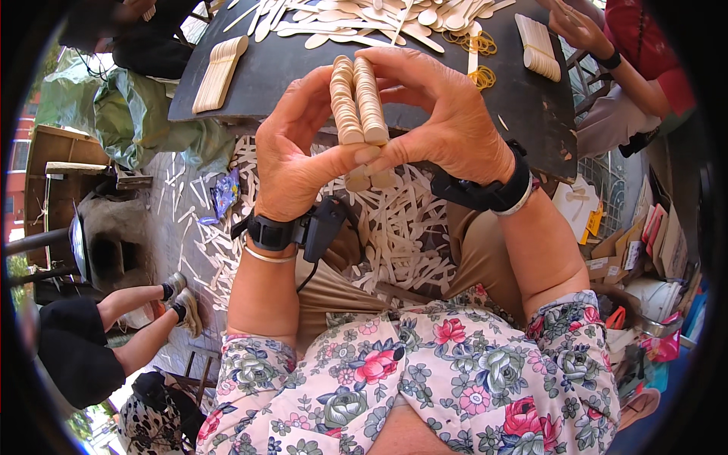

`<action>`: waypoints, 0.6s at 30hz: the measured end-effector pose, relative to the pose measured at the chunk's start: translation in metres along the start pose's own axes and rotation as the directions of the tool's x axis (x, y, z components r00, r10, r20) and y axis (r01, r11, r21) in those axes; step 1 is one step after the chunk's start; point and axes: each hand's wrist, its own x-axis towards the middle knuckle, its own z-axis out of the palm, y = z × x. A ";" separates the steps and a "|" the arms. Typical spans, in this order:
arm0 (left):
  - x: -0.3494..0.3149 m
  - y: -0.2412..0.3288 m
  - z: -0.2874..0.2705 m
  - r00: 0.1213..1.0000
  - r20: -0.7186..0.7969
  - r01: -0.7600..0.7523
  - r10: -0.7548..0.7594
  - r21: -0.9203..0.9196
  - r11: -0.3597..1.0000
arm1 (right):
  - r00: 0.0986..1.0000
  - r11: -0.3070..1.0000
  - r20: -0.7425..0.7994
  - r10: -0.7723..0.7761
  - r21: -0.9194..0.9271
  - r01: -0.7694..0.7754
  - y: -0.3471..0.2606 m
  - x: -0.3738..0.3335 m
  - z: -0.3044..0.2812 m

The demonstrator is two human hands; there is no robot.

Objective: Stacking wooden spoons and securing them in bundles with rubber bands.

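Two hands grasp a double stack of wooden spoons (pixel 346 102) at the near edge of a dark table (pixel 523 114).
Head view: the left hand (pixel 290 148) and right hand (pixel 453 110) both grip the stack, thumbs meeting below it. Beyond, loose spoons (pixel 334 17) crowd the tabletop, with yellow rubber bands (pixel 483 78) at their right. One spoon bundle (pixel 221 73) lies near the left edge, another bundle (pixel 538 48) near the right, below a co-worker's hand (pixel 569 26). Dark tabletop shows between each bundle and the hands. Scattered spoons (pixel 402 227) cover the floor between the knees; a green sheet (pixel 125 117) flanks the table's left corner, cardboard (pixel 667 243) the right side.
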 end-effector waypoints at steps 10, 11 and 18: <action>-0.002 0.001 -0.001 0.996 0.039 -0.084 0.080 0.106 0.991 | 1.000 1.000 0.008 -0.017 0.012 0.017 0.001 -0.001 -0.001; -0.001 0.002 -0.001 0.996 0.041 -0.089 0.085 0.106 0.990 | 0.999 0.999 0.002 -0.046 -0.013 0.046 0.000 -0.001 -0.001; -0.003 0.004 -0.006 0.994 0.062 -0.101 0.095 0.102 0.990 | 0.987 0.960 -0.024 -0.157 -0.237 0.147 -0.010 -0.004 0.003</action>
